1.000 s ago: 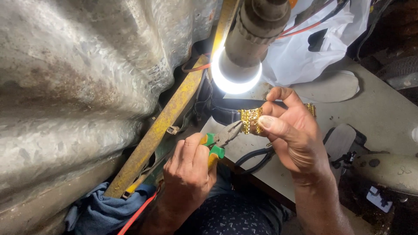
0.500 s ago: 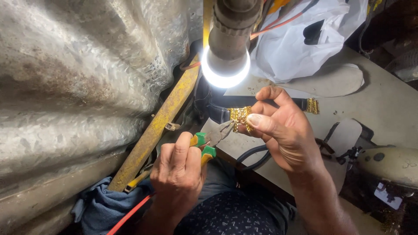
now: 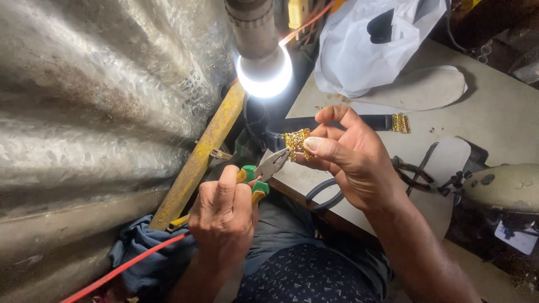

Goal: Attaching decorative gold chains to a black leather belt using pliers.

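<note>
Left hand: the left hand sits lowest and nearest, fingers wrapped tight round the green and yellow handles of the pliers, index finger laid along the top; half a second back it gripped the same way, so the hold is unchanged
Pliers: the metal nose points up and right and now meets the lower left edge of the gold ornament; a second ago the tips stood just short of it, so the tool looks to be biting or about to bite
Right hand: the right hand pinches the ornament between thumb and fingertips, thumb pressed flat over its right side, the other fingers curled behind; it has kept this pinch across all three views
Gold ornament: a small filigree buckle piece, held up off the table in the right hand, joined to a black strap that runs right to a second gold clasp
Table: the pale worktop carries a shoe sole and black cords
Lamp: the lit bulb hangs above the work; it sits further left and higher in frame than before, which reads as the head shifting, not the lamp
Far: a white plastic bag lies behind; a yellow bar leans on the silvery sheet at left
</note>
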